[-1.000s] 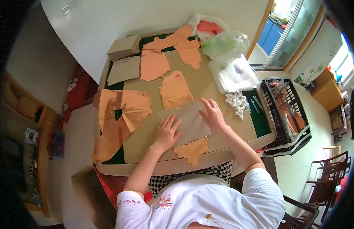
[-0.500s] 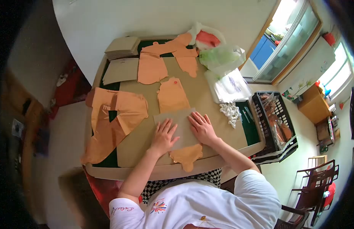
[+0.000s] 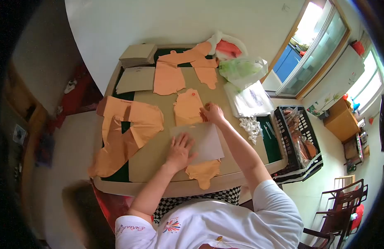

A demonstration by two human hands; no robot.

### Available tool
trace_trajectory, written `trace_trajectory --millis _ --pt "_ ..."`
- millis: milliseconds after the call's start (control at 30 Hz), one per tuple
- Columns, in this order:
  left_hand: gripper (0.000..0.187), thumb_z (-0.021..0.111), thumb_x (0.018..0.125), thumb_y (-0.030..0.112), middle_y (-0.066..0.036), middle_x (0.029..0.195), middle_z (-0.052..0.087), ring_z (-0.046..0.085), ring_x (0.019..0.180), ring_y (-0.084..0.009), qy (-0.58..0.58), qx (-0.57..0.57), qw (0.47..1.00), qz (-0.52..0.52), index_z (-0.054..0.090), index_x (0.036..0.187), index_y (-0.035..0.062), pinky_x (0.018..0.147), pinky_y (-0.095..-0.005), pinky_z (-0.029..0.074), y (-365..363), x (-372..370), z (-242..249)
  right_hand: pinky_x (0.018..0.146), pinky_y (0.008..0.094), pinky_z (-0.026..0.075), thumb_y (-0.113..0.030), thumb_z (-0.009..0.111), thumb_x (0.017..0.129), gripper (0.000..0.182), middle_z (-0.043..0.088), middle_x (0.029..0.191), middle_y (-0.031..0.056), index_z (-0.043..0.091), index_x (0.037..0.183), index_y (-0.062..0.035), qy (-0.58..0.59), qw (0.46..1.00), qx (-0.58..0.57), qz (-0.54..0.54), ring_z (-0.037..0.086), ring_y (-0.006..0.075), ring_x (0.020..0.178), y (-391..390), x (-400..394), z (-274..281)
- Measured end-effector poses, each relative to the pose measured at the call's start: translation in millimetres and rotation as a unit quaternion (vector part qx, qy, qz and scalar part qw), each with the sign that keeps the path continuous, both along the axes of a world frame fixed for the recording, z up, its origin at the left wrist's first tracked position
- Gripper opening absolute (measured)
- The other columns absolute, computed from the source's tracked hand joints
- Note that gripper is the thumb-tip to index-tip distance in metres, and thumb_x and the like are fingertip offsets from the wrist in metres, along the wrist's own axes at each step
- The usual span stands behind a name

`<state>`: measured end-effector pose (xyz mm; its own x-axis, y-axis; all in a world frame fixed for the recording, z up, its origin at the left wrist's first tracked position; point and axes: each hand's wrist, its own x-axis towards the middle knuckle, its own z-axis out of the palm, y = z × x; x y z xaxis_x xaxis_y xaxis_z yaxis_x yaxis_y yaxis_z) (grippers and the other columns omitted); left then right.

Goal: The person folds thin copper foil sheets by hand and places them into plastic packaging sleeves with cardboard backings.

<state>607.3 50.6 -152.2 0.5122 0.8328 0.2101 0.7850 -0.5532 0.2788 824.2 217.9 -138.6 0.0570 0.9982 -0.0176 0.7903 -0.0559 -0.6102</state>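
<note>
A grey card sheet (image 3: 206,143) lies across the middle of a flat orange foil piece (image 3: 187,108), which looks like an uninflated balloon. The foil shows above the card and again below it, where it ends in a rounded tab. My left hand (image 3: 180,151) rests on the card's left part, fingers spread. Above the card, my right hand (image 3: 212,113) has its fingers curled in on the foil's right edge, which looks slightly bunched there. Another orange foil piece (image 3: 144,124) lies creased on the left, and more orange foil (image 3: 169,79) lies at the back.
Stacked grey cards (image 3: 138,54) sit at the back left. Clear plastic bags (image 3: 250,99), a green-white bag (image 3: 243,71) and a white bundle (image 3: 250,128) are on the right. A black crate (image 3: 297,141) of packaged items stands beside the table. Brown board (image 3: 150,162) covers much of the tabletop.
My right hand has left the card and moved up to the foil's right edge, its fingers now curled. My left hand stays on the card, which sits slightly turned.
</note>
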Motion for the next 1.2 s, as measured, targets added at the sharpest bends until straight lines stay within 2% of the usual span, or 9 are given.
trace_trajectory --millis 100,400,500,600,633,733,933,1033,1200 --pt "0.061 0.052 0.091 0.047 -0.018 0.148 0.032 0.026 0.139 -0.0356 0.016 -0.014 1.000 0.001 0.042 0.139 0.0106 0.112 -0.0548 0.020 -2 1 3 0.065 0.0336 0.052 -0.033 0.073 0.079 0.036 0.070 0.078 0.0121 0.067 0.093 -0.0002 0.055 0.987 -0.153 0.010 0.067 0.0214 0.068 14 -14 28" --pt "0.064 0.052 0.090 0.049 -0.017 0.149 0.031 0.023 0.140 -0.0350 0.015 -0.031 0.999 0.002 0.041 0.140 0.0102 0.112 -0.0562 0.019 -1 3 -1 0.075 0.0283 0.050 -0.008 0.062 0.088 0.015 0.068 0.092 0.0048 0.067 0.099 0.0012 0.296 0.947 0.061 0.111 0.061 0.0119 0.084 -51 10 63" --pt "0.062 0.057 0.087 0.045 -0.019 0.144 0.037 0.029 0.138 -0.0342 -0.041 0.017 0.999 -0.005 0.045 0.136 0.0079 0.111 -0.0573 0.021 0 2 -11 0.079 0.0267 0.049 -0.001 0.058 0.088 0.015 0.066 0.096 0.0049 0.066 0.101 0.0004 0.454 0.863 -0.037 0.217 0.060 0.0101 0.087 -89 41 58" --pt "0.065 0.060 0.084 0.045 -0.020 0.139 0.042 0.036 0.132 -0.0359 0.060 -0.049 0.997 -0.005 0.046 0.135 0.0069 0.111 -0.0580 0.021 0 0 -2 0.084 0.0265 0.048 0.002 0.054 0.088 0.022 0.066 0.100 0.0061 0.065 0.106 -0.0016 0.401 0.886 0.010 0.234 0.061 0.0106 0.094 -94 64 38" --pt "0.066 0.061 0.083 0.044 -0.020 0.138 0.043 0.038 0.131 -0.0367 0.032 -0.032 0.999 -0.004 0.045 0.135 0.0069 0.111 -0.0582 0.022 -1 0 -3 0.091 0.0295 0.047 0.004 0.052 0.087 0.027 0.064 0.114 0.0101 0.064 0.111 -0.0026 0.281 0.941 -0.023 0.189 0.060 0.0172 0.107 -86 73 23" --pt "0.068 0.064 0.080 0.042 -0.021 0.135 0.046 0.040 0.128 -0.0386 -0.028 0.000 1.000 -0.007 0.045 0.135 0.0072 0.111 -0.0586 0.022 -1 0 -3 0.094 0.0347 0.046 0.002 0.051 0.088 0.027 0.060 0.123 0.0134 0.063 0.112 -0.0025 0.194 0.948 0.146 0.206 0.058 0.0270 0.113 -75 32 16" --pt "0.068 0.066 0.080 0.040 -0.021 0.135 0.045 0.039 0.128 -0.0403 -0.038 -0.012 0.999 -0.006 0.045 0.135 0.0082 0.111 -0.0584 0.022 -10 -4 5 0.090 0.0408 0.048 -0.007 0.052 0.091 0.024 0.059 0.117 0.0190 0.061 0.113 -0.0060 0.120 0.951 0.251 0.132 0.058 0.0372 0.104 -62 6 2" --pt "0.066 0.066 0.079 0.040 -0.020 0.135 0.046 0.039 0.128 -0.0399 -0.035 -0.015 0.999 0.002 0.047 0.133 0.0079 0.111 -0.0583 0.022 -12 -2 -1 0.072 0.0427 0.052 -0.020 0.055 0.092 0.031 0.067 0.086 0.0152 0.051 0.120 -0.0092 0.022 0.996 0.079 0.041 0.066 0.0349 0.080 -86 21 31" --pt "0.064 0.067 0.079 0.040 -0.019 0.131 0.049 0.040 0.126 -0.0393 -0.044 -0.021 0.999 -0.002 0.049 0.131 0.0068 0.110 -0.0596 0.023 -10 -2 0 0.063 0.0393 0.049 -0.017 0.063 0.086 0.050 0.062 0.072 0.0107 0.040 0.130 -0.0119 0.086 0.991 -0.045 0.094 0.062 0.0274 0.068 -144 14 32"
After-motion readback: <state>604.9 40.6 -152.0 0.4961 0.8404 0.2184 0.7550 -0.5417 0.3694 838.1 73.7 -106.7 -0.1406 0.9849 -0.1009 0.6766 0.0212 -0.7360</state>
